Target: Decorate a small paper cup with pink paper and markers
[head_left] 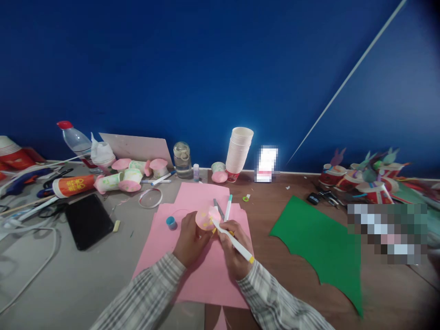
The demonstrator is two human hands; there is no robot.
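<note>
My left hand point(193, 238) grips a pink paper piece point(203, 219) with yellow marks on it, roughly round in outline. In my right hand point(237, 247) is a white marker point(242, 248) with a yellow end, its tip against the paper piece. Both hands are over pink paper sheets point(206, 286) stacked on the table. Beyond my fingers lie a grey marker point(218, 207) and a white marker with a teal end point(228, 207). A small blue cap point(171, 222) rests on the sheets, left of my left hand.
Green scalloped paper point(319, 243) lies at the right. Stacked paper cups point(239, 149), a glass jar point(182, 159) and a glue stick point(195, 172) stand by the blue wall. Pink-and-green paper crafts point(130, 178), a roll of tape point(150, 198) and a black tablet point(88, 222) are to the left.
</note>
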